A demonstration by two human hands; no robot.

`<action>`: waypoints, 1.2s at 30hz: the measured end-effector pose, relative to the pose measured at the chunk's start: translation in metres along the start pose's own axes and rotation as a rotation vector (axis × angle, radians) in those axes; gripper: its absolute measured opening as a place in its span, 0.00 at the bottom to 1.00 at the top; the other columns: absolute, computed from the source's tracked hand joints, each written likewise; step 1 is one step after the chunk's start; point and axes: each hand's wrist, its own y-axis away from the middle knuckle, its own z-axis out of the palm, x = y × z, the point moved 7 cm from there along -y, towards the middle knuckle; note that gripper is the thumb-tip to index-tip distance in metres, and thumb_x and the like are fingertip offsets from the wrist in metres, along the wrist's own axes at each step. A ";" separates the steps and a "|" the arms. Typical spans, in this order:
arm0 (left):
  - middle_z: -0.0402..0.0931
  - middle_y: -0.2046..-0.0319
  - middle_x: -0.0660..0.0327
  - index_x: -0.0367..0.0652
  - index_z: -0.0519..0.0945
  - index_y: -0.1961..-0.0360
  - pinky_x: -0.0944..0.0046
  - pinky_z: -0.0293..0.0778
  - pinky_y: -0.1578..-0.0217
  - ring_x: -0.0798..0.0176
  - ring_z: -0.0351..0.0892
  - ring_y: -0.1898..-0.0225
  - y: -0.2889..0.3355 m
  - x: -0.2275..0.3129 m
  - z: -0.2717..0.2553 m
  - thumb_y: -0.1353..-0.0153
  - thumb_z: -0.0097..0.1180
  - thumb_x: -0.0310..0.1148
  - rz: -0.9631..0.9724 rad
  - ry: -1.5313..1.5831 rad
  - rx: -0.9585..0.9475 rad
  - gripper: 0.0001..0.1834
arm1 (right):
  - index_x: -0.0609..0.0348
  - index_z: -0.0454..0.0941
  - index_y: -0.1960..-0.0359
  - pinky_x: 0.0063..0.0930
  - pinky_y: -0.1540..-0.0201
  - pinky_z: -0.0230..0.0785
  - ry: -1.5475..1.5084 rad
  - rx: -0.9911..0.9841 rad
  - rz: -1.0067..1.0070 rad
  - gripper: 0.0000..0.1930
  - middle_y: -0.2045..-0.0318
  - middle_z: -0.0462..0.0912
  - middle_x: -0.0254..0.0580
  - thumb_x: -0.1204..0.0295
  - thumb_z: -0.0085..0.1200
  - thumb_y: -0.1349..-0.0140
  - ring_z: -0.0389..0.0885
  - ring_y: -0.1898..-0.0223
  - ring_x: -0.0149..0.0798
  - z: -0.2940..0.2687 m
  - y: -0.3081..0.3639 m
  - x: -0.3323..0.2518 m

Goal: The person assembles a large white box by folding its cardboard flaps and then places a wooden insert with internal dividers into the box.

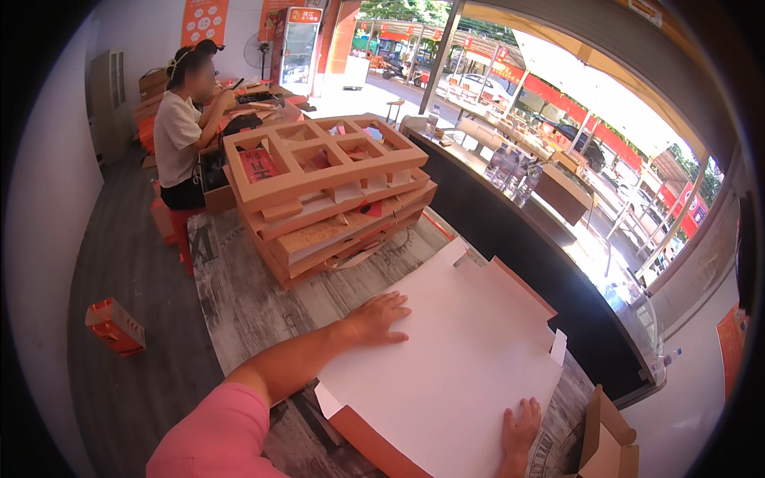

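A large cardboard sheet [442, 350], white inside with orange-brown folded edges, lies spread on the wood-patterned table [235, 307]. My left hand [381, 320] rests flat on its left part, fingers stretched out. On the sheet's near right edge lies my right hand [521, 426], its fingers also spread. Small flaps stick up at the sheet's corners, and a brown side panel [370, 446] is bent along the near left edge. Neither hand grips anything.
Beyond the sheet stands a stack of cardboard trays with cut-out compartments [327, 171]. An open brown box [607, 438] is at the lower right. Another person [182, 131] sits at the table's far left. A dark counter [502, 231] runs along the right; an orange carton [116, 327] stands on the floor.
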 end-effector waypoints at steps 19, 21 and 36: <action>0.62 0.23 0.45 0.43 0.76 0.31 0.47 0.50 0.21 0.42 0.55 0.21 0.001 -0.001 0.000 0.35 0.65 0.55 0.039 0.027 0.039 0.38 | 0.68 0.79 0.39 0.57 0.24 0.55 0.010 0.025 -0.045 0.28 0.31 0.73 0.65 0.66 0.67 0.39 0.66 0.28 0.66 0.004 0.001 0.006; 0.62 0.23 0.45 0.43 0.76 0.31 0.47 0.50 0.21 0.42 0.55 0.21 0.001 -0.001 -0.001 0.35 0.65 0.55 0.032 0.022 0.043 0.38 | 0.69 0.79 0.39 0.57 0.24 0.55 0.002 0.017 -0.034 0.28 0.31 0.73 0.65 0.67 0.67 0.39 0.66 0.28 0.66 0.003 0.001 0.005; 0.62 0.24 0.46 0.42 0.78 0.32 0.50 0.51 0.21 0.45 0.54 0.20 0.000 0.005 -0.009 0.36 0.65 0.53 0.018 0.034 0.028 0.36 | 0.67 0.80 0.41 0.55 0.23 0.54 -0.010 0.014 -0.006 0.27 0.32 0.74 0.65 0.65 0.67 0.39 0.67 0.28 0.65 -0.006 -0.003 -0.012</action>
